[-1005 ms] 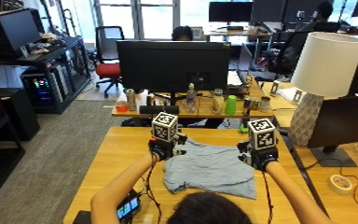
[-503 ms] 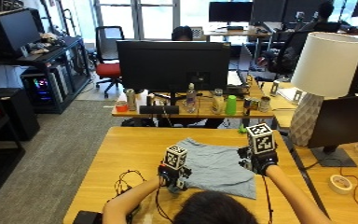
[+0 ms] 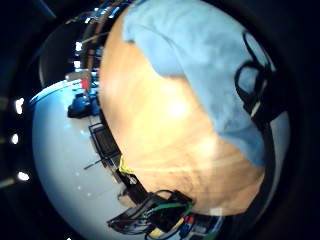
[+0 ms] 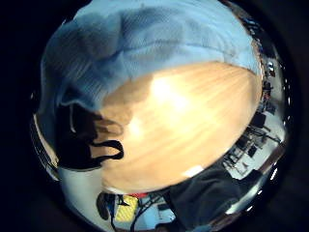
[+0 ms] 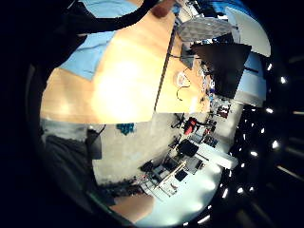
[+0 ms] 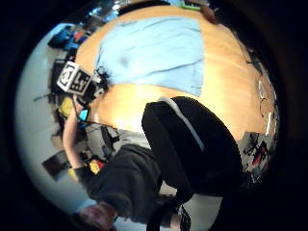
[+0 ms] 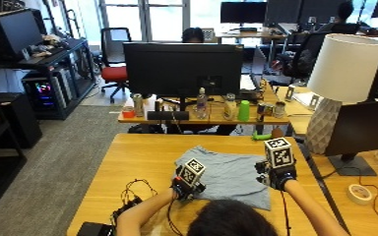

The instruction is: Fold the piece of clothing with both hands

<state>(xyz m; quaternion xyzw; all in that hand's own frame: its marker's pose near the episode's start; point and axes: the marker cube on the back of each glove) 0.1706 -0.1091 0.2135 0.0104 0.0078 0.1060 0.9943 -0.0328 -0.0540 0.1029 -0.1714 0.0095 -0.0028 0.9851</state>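
**Clerk:** Grip, left hand [image 7: 188,183]: entry, please.

**Checker:** It pinches the near left edge of the shirt [image 7: 232,172]. Its thumb-side palm view shows the cloth raised off the wood, with a shadow under it. A dark gloved finger [image 4: 79,142] sits at the hem. How much cloth is taken up is hard to make out.

**Clerk:** Right hand [image 7: 279,178]?

**Checker:** It is at the right edge of the shirt, near the back corner. Whether it is spread, pressed together or pinching, I cannot tell. From above, only the back of the hand shows. In its own thumb-side view the shirt lies flat on the table, away from the palm.

**Clerk:** Where is the shirt?

**Checker:** It is one light blue shirt, spread mostly flat on the wooden table [image 7: 143,152] between the two hands. The person's head [image 7: 232,221] cuts off part of its near edge.

**Clerk:** Anything else on the list?

**Checker:** A tangle of cables [image 7: 133,194] lies on the table to the left of the shirt. A roll of tape [image 7: 359,193] lies to the far right. A white lamp [image 7: 338,93] stands at the back right. A dark monitor [image 7: 182,69] stands on the desk behind, with small bottles under it that are too small to sort.
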